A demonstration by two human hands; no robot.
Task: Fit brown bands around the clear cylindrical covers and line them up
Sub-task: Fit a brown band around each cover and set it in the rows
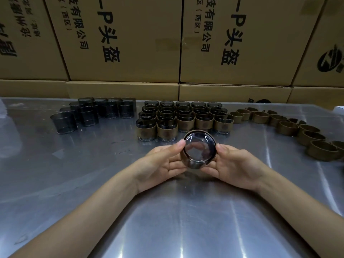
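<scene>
- Left hand [163,161] cupped around held cover [199,152], thumb pressed on its left rim, fingers curled underneath.
- Right hand [234,164] gripping same cover from the right, thumb on the rim.
- Held cover above metal table [186,220], tilted with open mouth toward camera, brown band [210,137] wrapped around its wall, band end loose at lower right.
- Finished banded covers [183,118] lined up in rows just behind the hands, centre of table.
- Bare clear covers [89,113] clustered at back left, well apart from the hands.
- Loose brown bands [290,125] strung in a curve along the right side.
- Printed cardboard boxes [130,43] stacked behind table.
</scene>
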